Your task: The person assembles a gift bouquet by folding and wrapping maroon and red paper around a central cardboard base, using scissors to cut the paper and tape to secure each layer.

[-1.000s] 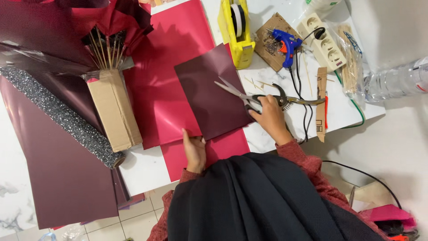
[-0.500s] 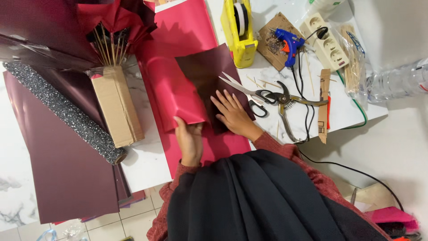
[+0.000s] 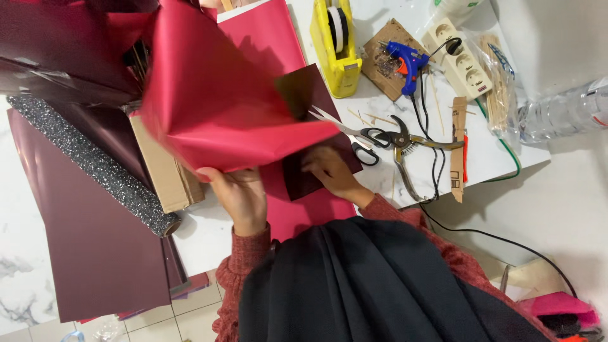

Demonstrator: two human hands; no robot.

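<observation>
Here the red sheet (image 3: 215,107) is lifted off the bench (image 3: 500,158), bent into a wide fold, with its lower edge pinched in the left hand (image 3: 237,193), whose fingers are closed on the paper. Just to the right of that hand, the right hand (image 3: 326,168) lies flat on a dark maroon square (image 3: 310,133), fingers spread and gripping nothing; the square rests on another red sheet (image 3: 304,212) spread on the bench.

Beyond the right hand lie scissors (image 3: 354,134), and touching them further right are pruning shears (image 3: 411,149). Above these stand a yellow tape dispenser (image 3: 335,47), a blue glue gun (image 3: 405,60) on a scrap of cardboard (image 3: 380,57), and a white power strip (image 3: 457,57). To the left of the left hand sit a cardboard box (image 3: 168,171), a glittery grey roll (image 3: 95,161) and large maroon sheets (image 3: 82,253).
</observation>
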